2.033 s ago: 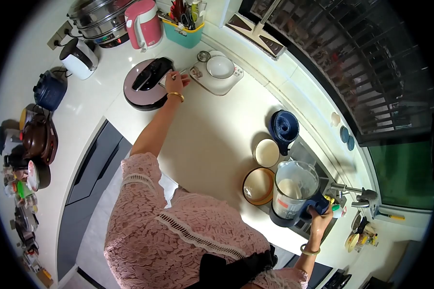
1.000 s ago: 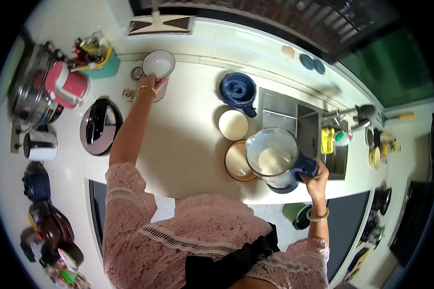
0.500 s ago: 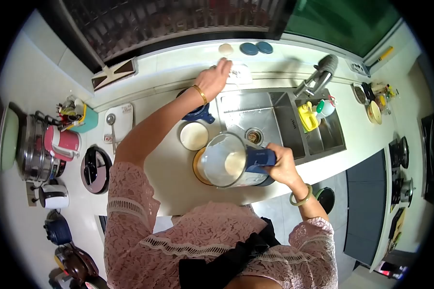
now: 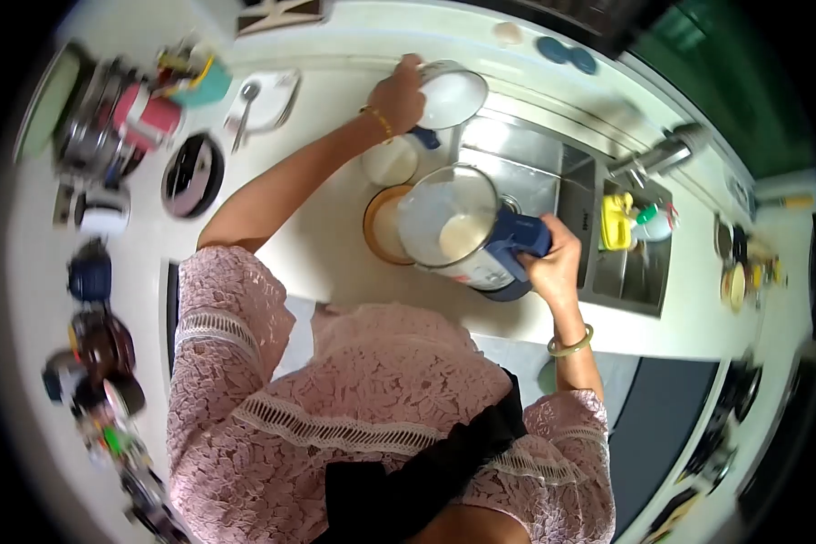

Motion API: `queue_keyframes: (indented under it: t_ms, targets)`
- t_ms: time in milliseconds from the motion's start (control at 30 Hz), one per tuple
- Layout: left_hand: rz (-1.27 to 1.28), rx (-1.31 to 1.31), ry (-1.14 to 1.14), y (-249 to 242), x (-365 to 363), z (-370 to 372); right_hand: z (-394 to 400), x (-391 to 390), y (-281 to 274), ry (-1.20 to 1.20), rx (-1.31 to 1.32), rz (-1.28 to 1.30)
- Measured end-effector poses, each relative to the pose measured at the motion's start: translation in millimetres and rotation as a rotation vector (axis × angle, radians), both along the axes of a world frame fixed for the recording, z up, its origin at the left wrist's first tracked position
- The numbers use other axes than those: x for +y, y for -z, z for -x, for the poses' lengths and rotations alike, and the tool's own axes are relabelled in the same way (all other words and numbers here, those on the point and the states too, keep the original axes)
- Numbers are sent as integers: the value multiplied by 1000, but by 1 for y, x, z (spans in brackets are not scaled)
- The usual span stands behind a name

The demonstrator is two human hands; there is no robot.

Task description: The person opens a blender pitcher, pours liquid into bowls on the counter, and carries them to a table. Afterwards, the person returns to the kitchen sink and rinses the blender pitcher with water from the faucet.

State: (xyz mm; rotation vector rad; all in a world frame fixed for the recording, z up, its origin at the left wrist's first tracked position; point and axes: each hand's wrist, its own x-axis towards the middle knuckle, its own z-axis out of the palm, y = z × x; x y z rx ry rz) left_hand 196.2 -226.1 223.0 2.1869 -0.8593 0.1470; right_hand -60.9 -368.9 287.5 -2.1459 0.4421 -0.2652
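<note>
My right hand (image 4: 556,263) is closed around the navy handle of a clear blender jug (image 4: 453,181), which is tilted to the left. Pale creamy liquid shows inside it. Under the jug's rim stands an orange-rimmed bowl (image 4: 372,238) with pale contents, partly hidden by the jug. My left hand (image 4: 399,93) grips the edge of a white bowl (image 4: 453,100), held tilted near the back of the counter, its white inside facing me. Just below that hand sits a round container of pale contents (image 4: 390,161), beside a dark blue part (image 4: 424,137), mostly covered.
A steel double sink (image 4: 562,145) with a faucet (image 4: 666,156) lies to the right. A yellow holder and bottle (image 4: 616,222) stand at its small basin. Left are a spoon on a white tray (image 4: 267,100) and a dark-topped round lid (image 4: 193,175). Blue discs (image 4: 567,54) rest on the ledge.
My left hand has taken hold of the white bowl by the back wall and lifted it. My right hand still holds the tilted jug. The view has turned and shifted.
</note>
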Motion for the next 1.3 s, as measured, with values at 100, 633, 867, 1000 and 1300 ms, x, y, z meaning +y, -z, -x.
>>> queue_keyframes:
  t_ms: [100, 633, 867, 1000, 1300]
  targets:
    - [233, 691, -214, 15, 82, 32, -7, -1, -5, -52, -22, 24]
    - [800, 1184, -520, 116, 134, 194, -55, 36, -40, -464, 117, 488]
    - [734, 1113, -423, 119, 136, 192, -62, 84, -45, -561, 179, 644]
    - [670, 1126, -427, 116, 68, 191, -67, 22, -48, -577, 245, 663]
    - [715, 1097, -407, 117, 61, 188, -67, 25, -54, -580, 242, 678]
